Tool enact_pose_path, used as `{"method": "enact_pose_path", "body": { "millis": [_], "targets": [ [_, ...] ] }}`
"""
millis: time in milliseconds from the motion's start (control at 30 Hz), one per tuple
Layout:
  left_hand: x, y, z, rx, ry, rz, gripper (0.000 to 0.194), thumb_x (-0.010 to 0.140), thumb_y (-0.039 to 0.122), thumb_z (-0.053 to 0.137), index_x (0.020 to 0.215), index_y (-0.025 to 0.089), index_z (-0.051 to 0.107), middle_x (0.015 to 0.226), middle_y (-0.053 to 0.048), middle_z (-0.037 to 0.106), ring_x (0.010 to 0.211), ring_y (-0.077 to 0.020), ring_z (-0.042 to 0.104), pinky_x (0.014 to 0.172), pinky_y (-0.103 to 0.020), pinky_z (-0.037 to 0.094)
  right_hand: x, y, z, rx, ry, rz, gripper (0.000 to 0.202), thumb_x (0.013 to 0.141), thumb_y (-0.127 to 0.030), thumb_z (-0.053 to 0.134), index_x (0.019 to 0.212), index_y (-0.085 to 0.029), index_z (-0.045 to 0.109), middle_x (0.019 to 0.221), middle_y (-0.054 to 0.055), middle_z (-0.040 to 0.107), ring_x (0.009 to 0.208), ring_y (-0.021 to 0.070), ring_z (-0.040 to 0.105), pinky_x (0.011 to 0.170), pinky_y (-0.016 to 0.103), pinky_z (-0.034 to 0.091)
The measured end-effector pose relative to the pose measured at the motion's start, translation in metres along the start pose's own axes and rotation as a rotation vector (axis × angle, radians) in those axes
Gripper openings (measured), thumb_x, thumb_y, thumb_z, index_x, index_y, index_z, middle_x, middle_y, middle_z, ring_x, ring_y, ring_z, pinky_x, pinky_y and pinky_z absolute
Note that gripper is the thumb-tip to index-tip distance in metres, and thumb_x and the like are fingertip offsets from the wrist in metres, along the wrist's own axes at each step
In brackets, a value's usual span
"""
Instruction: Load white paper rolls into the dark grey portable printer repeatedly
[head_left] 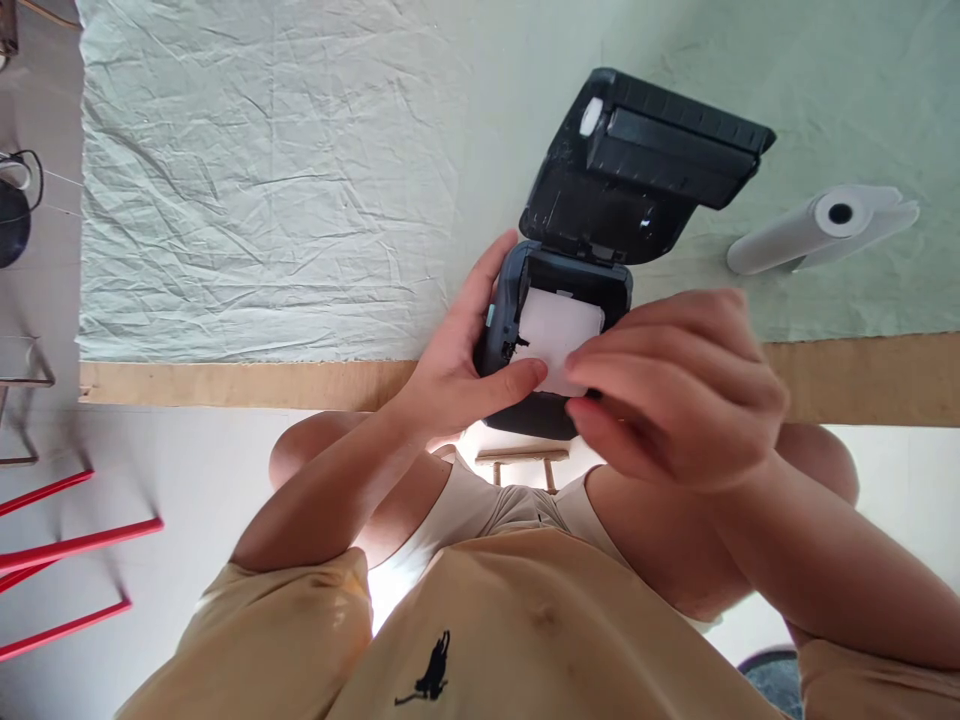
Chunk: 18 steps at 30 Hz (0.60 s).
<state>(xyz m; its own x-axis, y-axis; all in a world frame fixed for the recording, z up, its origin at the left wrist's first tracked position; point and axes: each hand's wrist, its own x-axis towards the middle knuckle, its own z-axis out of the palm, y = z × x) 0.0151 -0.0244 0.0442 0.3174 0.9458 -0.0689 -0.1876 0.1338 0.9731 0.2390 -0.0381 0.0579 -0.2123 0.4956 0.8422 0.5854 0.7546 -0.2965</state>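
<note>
A small dark label printer [559, 415] is held over the table's front edge, its black lid [637, 165] swung up and away from me. Inside its bay lies a white paper roll [562, 325]. My left hand [465, 365] wraps the printer's left side, with the thumb lying across the front of the paper. Over the right side of the bay is my right hand [675, 390], fingers bent and pinched together at the paper's front right edge. Whether its fingertips grip the paper is hard to see, as they are partly hidden and slightly blurred.
On the table's pale green cloth [277, 180], a white paper roll with a dark core [802, 230] stands to the right. The bare wooden table edge [240, 383] runs in front of me. Red metal legs [82, 540] are on the floor at left.
</note>
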Motion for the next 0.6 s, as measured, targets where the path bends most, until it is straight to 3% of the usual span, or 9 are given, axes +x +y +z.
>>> {"method": "enact_pose_path", "body": {
  "millis": [33, 67, 133, 200, 267, 333, 400, 500, 600],
  "targets": [
    [-0.001, 0.000, -0.001, -0.003, -0.028, 0.016, 0.091, 0.102, 0.045, 0.090, 0.187, 0.030, 0.061, 0.170, -0.008, 0.084, 0.156, -0.0413, 0.086, 0.129, -0.052, 0.071, 0.001, 0.002, -0.002, 0.005, 0.021, 0.028, 0.007, 0.119, -0.026, 0.071, 0.117, -0.027, 0.078, 0.098, -0.001, 0.086, 0.088, 0.0205, 0.080, 0.078, 0.046, 0.061],
    [-0.001, 0.000, -0.001, -0.001, -0.057, 0.030, 0.091, 0.102, 0.046, 0.091, 0.186, 0.030, 0.061, 0.172, -0.008, 0.084, 0.153, -0.0404, 0.088, 0.126, -0.050, 0.072, 0.001, 0.004, -0.005, 0.007, 0.045, 0.078, 0.014, 0.114, -0.024, 0.075, 0.127, -0.026, 0.080, 0.106, 0.003, 0.087, 0.093, 0.0237, 0.081, 0.080, 0.047, 0.064],
    [-0.004, 0.000, -0.002, 0.026, -0.004, 0.002, 0.092, 0.103, 0.049, 0.093, 0.187, 0.031, 0.061, 0.172, -0.007, 0.084, 0.150, -0.0400, 0.089, 0.123, -0.049, 0.073, 0.001, 0.007, -0.009, 0.026, 0.052, 0.200, 0.045, 0.107, -0.026, 0.077, 0.152, -0.030, 0.081, 0.128, 0.011, 0.085, 0.114, 0.0340, 0.084, 0.083, 0.052, 0.069],
    [-0.006, 0.001, -0.003, 0.022, 0.002, -0.020, 0.099, 0.102, 0.051, 0.096, 0.191, 0.032, 0.057, 0.169, -0.008, 0.084, 0.143, -0.0407, 0.091, 0.116, -0.049, 0.075, -0.002, 0.009, -0.011, 0.079, -0.006, 0.318, 0.069, 0.109, -0.032, 0.076, 0.177, -0.040, 0.071, 0.154, 0.015, 0.080, 0.142, 0.0454, 0.082, 0.091, 0.059, 0.071],
    [-0.007, 0.001, -0.005, -0.002, -0.044, -0.035, 0.108, 0.101, 0.051, 0.098, 0.196, 0.032, 0.050, 0.168, -0.010, 0.084, 0.134, -0.0406, 0.093, 0.105, -0.048, 0.077, -0.006, 0.010, -0.012, 0.153, -0.044, 0.366, 0.082, 0.112, -0.041, 0.076, 0.191, -0.051, 0.057, 0.172, 0.012, 0.074, 0.156, 0.0486, 0.078, 0.100, 0.065, 0.072],
    [-0.006, 0.000, -0.007, -0.016, -0.063, -0.041, 0.115, 0.098, 0.055, 0.102, 0.196, 0.032, 0.048, 0.170, -0.013, 0.083, 0.129, -0.0415, 0.093, 0.099, -0.049, 0.077, -0.010, 0.012, -0.012, 0.181, 0.022, 0.370, 0.081, 0.113, -0.054, 0.076, 0.191, -0.055, 0.056, 0.168, 0.009, 0.075, 0.143, 0.0449, 0.081, 0.101, 0.064, 0.071],
    [-0.005, -0.002, -0.011, -0.012, -0.057, -0.047, 0.123, 0.091, 0.061, 0.108, 0.196, 0.032, 0.050, 0.174, -0.015, 0.080, 0.135, -0.0455, 0.092, 0.105, -0.054, 0.078, -0.012, 0.014, -0.013, 0.131, 0.060, 0.406, 0.071, 0.116, -0.064, 0.071, 0.187, -0.058, 0.062, 0.161, 0.007, 0.076, 0.136, 0.0422, 0.081, 0.102, 0.062, 0.070],
    [-0.001, -0.006, -0.017, 0.011, -0.072, -0.066, 0.133, 0.085, 0.065, 0.111, 0.198, 0.034, 0.048, 0.176, -0.016, 0.077, 0.147, -0.0507, 0.087, 0.119, -0.062, 0.075, -0.013, 0.018, -0.017, 0.105, -0.020, 0.455, 0.072, 0.120, -0.069, 0.063, 0.191, -0.062, 0.053, 0.182, 0.002, 0.068, 0.165, 0.0459, 0.073, 0.120, 0.068, 0.068],
    [0.004, -0.011, -0.019, 0.025, -0.111, -0.083, 0.140, 0.080, 0.066, 0.113, 0.198, 0.036, 0.043, 0.175, -0.016, 0.077, 0.142, -0.0492, 0.088, 0.112, -0.060, 0.076, -0.016, 0.020, -0.017, 0.190, -0.101, 0.476, 0.074, 0.121, -0.075, 0.055, 0.193, -0.066, 0.041, 0.187, 0.000, 0.064, 0.168, 0.0436, 0.071, 0.119, 0.067, 0.070]
  ]
}}
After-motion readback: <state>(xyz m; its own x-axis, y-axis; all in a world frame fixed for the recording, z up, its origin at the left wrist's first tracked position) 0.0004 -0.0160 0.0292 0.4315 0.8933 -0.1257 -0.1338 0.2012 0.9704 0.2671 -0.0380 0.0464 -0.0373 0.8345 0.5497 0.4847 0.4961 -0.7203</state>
